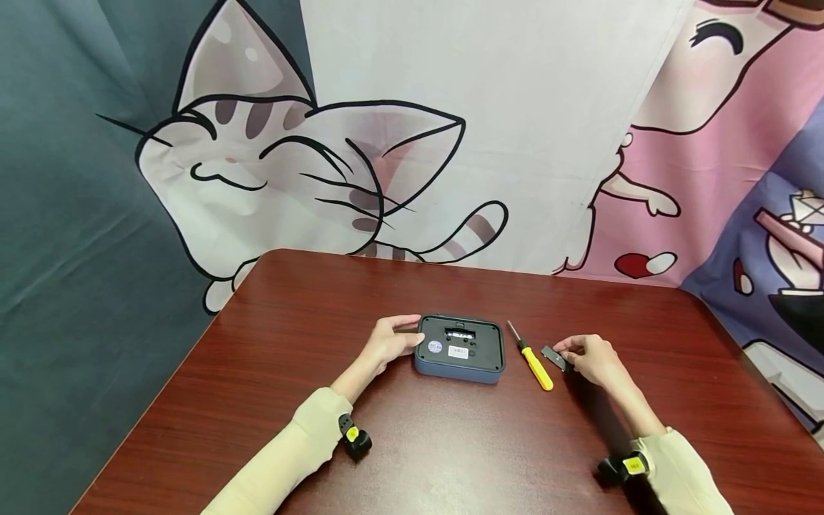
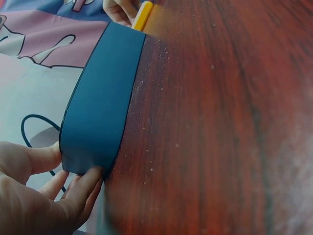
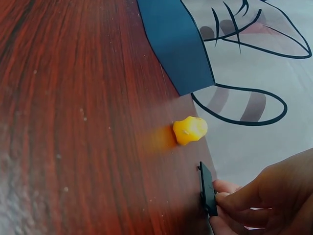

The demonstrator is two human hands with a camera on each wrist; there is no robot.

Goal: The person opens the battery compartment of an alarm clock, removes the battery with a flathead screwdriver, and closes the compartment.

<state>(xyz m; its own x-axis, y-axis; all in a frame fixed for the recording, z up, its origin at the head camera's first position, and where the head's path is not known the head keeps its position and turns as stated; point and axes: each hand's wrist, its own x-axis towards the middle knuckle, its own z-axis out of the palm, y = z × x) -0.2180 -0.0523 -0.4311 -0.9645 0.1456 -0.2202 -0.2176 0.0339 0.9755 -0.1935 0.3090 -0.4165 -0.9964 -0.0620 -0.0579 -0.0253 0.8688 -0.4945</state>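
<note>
A dark blue box-shaped device (image 1: 458, 372) lies on the table with its black underside (image 1: 479, 350) facing up. Small labels and an uncovered battery slot (image 1: 460, 334) show on that face. My left hand (image 1: 388, 342) grips its left end, thumb on the upper edge and fingers at the side, also visible in the left wrist view. Farther right, my right hand (image 1: 594, 357) pinches a small dark battery cover (image 1: 556, 358) at or just above the tabletop; contact is unclear. Between device and cover lies a screwdriver with a yellow handle (image 1: 537, 370), its shaft pointing away.
The brown wood-grain table (image 1: 444, 458) reaches back to a cloth backdrop (image 1: 515, 143) printed with cartoon animals. Both wrists wear a small black camera, the left one (image 1: 355, 440) resting near the tabletop.
</note>
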